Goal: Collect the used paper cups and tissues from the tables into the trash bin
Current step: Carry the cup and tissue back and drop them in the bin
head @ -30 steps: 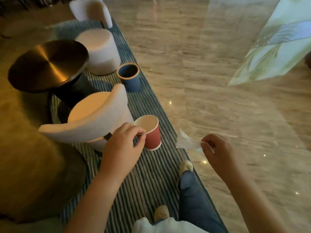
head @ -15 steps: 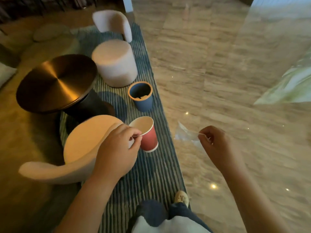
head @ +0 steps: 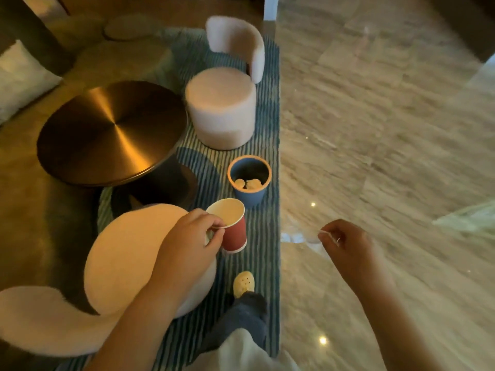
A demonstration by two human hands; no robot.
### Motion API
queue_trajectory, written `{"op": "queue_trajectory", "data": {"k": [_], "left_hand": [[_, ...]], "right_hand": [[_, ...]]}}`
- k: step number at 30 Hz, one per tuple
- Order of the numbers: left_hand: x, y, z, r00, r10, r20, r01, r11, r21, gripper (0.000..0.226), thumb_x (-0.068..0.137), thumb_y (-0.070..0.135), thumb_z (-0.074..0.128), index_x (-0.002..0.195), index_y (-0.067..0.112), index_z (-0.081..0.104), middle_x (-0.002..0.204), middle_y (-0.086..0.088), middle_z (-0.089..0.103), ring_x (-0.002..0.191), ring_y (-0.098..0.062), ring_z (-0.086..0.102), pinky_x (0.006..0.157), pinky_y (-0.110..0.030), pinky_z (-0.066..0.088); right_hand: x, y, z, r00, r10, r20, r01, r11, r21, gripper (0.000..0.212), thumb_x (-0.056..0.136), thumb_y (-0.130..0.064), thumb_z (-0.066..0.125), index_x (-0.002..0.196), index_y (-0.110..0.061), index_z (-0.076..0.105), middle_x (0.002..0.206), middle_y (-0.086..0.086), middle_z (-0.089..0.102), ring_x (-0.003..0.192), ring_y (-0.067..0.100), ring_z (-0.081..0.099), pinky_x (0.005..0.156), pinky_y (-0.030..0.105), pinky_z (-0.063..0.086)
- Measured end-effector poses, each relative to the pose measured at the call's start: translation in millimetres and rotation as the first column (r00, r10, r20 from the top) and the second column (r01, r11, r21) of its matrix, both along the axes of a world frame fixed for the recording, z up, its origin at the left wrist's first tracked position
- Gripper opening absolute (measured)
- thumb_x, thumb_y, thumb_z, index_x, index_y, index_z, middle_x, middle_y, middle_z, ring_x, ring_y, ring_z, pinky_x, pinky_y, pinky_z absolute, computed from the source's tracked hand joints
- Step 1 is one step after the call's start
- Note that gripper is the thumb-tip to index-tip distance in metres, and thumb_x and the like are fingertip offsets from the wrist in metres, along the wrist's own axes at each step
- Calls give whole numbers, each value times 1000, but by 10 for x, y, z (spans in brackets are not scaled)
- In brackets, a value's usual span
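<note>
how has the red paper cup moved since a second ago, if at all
Yes: the red paper cup, pinched by the left hand, has come closer to the blue trash bin.

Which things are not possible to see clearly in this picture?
Head view, right hand: the pale scrap it pinches is motion-blurred; material unclear.
Head view, blue bin: its wall and shadow hide most contents.
Head view, red cup: left hand covers part of its side.
</note>
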State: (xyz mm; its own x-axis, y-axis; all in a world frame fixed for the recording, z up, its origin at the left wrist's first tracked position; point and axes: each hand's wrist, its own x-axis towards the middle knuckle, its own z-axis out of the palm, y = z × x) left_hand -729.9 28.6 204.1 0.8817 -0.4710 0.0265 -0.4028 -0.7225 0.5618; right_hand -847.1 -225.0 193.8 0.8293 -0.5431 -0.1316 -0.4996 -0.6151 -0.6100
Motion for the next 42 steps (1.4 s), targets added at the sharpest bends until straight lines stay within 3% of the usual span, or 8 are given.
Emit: {"op": "queue_trajectory", "data": {"k": [3, 7, 12, 22, 27, 31, 37, 42], "left_hand": [[642, -285, -45, 999, -26, -43, 27, 1000, 14, 9, 88, 26, 62, 95, 31, 62, 88, 17, 52, 85, -4, 51, 66, -15, 37], [1350, -589, -99, 996, -53, -68, 56, 998, 41, 9, 87, 26, 62, 96, 30, 63, 92, 17, 53, 90, -5, 53, 74, -28, 48], [1897, -1052, -130, 995, -46, -93, 49, 998, 32, 8, 88, 26, 61, 96, 27, 62, 92, 15, 53, 89, -5, 51, 74, -28, 47], [2850, -1928, -580, 957, 208, -204, -190, 976, 103, 8, 87, 24, 65, 94, 24, 64, 92, 11, 58, 89, -8, 54, 76, -26, 45], [3228, -2387, -1128, 937, 270, -220, -242, 959, 146, 8, 85, 25, 66, 93, 24, 65, 95, 10, 59, 93, -11, 52, 69, -25, 40], [3519, -2582, -1659, 907, 328, -266, -297, 943, 150, 8, 85, 24, 66, 93, 23, 66, 97, 6, 62, 93, -15, 55, 74, -32, 47], [3777, -2709, -2600, 869, 355, -346, -329, 935, 134, 11, 85, 17, 66, 96, 18, 67, 97, -1, 65, 92, -21, 58, 73, -39, 51], [3946, -2735, -3464, 844, 385, -373, -339, 922, 186, 13, 88, 20, 61, 100, 18, 66, 102, 0, 64, 98, -18, 55, 77, -31, 47]], "right_hand": [[606, -367, 89, 1000, -20, -12, 20, 1000, 20, 6, 88, -26, 62, 82, -28, 64, 72, -11, 59, 68, 3, 55, 56, 18, 38], [1316, -702, 22, 999, -12, 41, 10, 1000, 29, 8, 87, -27, 60, 81, -31, 62, 75, -11, 61, 69, 5, 57, 62, 27, 48], [1894, -1013, -144, 999, 34, -6, -34, 997, 70, 7, 89, -25, 59, 84, -28, 63, 79, -12, 61, 74, 2, 56, 60, 16, 41], [3509, -2124, -631, 952, 289, -105, -274, 952, 135, 9, 89, -24, 60, 94, -30, 64, 90, -10, 61, 81, 4, 54, 64, 12, 36], [4201, -2594, -930, 906, 403, -127, -387, 912, 137, 10, 89, -20, 58, 93, -26, 65, 88, -11, 61, 81, 1, 53, 66, 10, 35], [4606, -2699, -1327, 873, 459, -163, -440, 887, 140, 6, 88, -18, 61, 91, -22, 65, 85, -7, 61, 78, 6, 57, 63, 9, 33], [5031, -2550, -2308, 786, 546, -290, -501, 837, 220, 13, 92, -22, 55, 99, -22, 65, 95, -11, 56, 88, 7, 53, 69, 12, 34], [5286, -2399, -3255, 797, 505, -333, -445, 862, 243, 17, 93, -20, 55, 104, -20, 66, 103, -9, 56, 92, 5, 47, 79, 17, 35]]}}
